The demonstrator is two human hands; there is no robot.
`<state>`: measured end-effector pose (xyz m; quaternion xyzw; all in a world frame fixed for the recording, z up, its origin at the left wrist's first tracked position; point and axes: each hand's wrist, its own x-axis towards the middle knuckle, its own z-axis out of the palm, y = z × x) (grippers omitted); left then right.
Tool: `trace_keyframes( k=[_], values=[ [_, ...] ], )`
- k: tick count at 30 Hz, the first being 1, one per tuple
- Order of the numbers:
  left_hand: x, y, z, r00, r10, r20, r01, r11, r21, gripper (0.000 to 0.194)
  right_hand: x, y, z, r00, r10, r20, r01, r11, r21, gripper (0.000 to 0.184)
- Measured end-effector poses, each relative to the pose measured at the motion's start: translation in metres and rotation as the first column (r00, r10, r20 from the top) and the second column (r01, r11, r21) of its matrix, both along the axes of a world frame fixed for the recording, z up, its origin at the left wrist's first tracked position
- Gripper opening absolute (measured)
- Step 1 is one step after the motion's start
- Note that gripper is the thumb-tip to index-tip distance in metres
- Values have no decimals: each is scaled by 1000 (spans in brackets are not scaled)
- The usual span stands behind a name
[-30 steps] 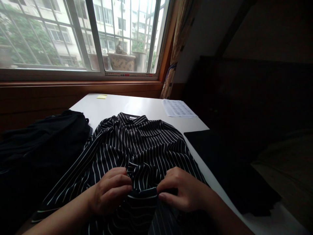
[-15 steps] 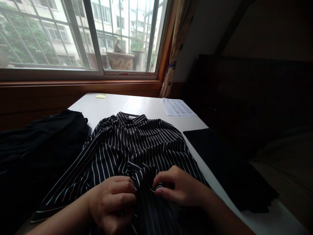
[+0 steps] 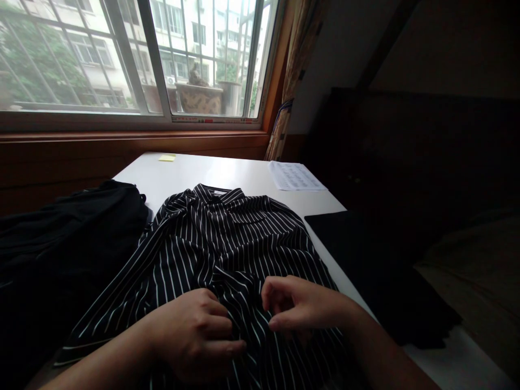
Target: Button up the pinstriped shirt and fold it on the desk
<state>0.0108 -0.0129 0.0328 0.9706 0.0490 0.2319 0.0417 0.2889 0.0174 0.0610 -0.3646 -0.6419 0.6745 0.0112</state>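
Note:
A black shirt [image 3: 252,249] with white stripes lies front up, its collar toward the window and its front creased in the middle. Over its lower front, my left hand [image 3: 199,330] is closed, fingers curled against the fabric; its grip is partly hidden by the hand itself. To the right, my right hand [image 3: 300,306] hovers just above the shirt with thumb and forefinger apart. No cloth shows between them.
The shirt rests on a white table [image 3: 190,170]. Dark clothing [image 3: 73,244] is heaped at left, and a folded dark cloth [image 3: 374,271] lies along the right edge. Printed sheets [image 3: 296,176] and a yellow sticky note [image 3: 167,157] are at the back, below a barred window [image 3: 162,65].
My right hand has let go of the shirt's front and moved slightly right. My left hand has shifted a little right, and the cloth between the hands has dropped flatter.

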Motion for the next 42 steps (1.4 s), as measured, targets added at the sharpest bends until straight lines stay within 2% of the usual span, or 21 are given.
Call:
trace_keyframes(
  k=[6,12,14,16,18,21,25,28,33,37,42],
  values=[
    [1,-1,-3,994,28,-107,-34,998,-54,17,-3,3,-20,991,57,122,-78,982,174,41],
    [-1,3,-7,998,19,-58,-24,996,-86,30,-6,2,-14,966,110,235,-194,907,373,55],
    [-2,4,-7,998,30,-49,-35,995,-93,32,-6,1,-12,957,130,261,-230,887,401,49],
    [-1,5,-7,998,44,-42,-48,995,-91,33,-5,0,-13,955,157,251,-255,867,428,34],
    [-1,6,-6,998,59,-36,-62,995,-83,34,-4,0,-16,959,183,216,-264,853,450,23],
    [-1,6,-5,994,103,-39,-106,992,-68,32,-1,1,-20,963,212,168,-267,846,461,20],
    [-1,5,-4,980,196,33,-195,980,-47,13,0,2,-20,961,246,124,-276,842,463,18],
    [1,5,-5,977,211,-20,-212,975,-65,33,-1,2,-20,961,247,123,-275,826,493,24],
    [4,7,-7,958,200,-204,-214,975,-52,23,0,2,-23,958,220,185,-286,787,546,26],
    [2,9,-6,948,227,-221,-237,971,-20,41,-1,1,-23,954,163,250,-279,783,555,22],
    [1,11,-10,958,202,-205,-211,977,-24,19,-2,1,-18,944,94,316,-268,779,567,20]
  ],
)
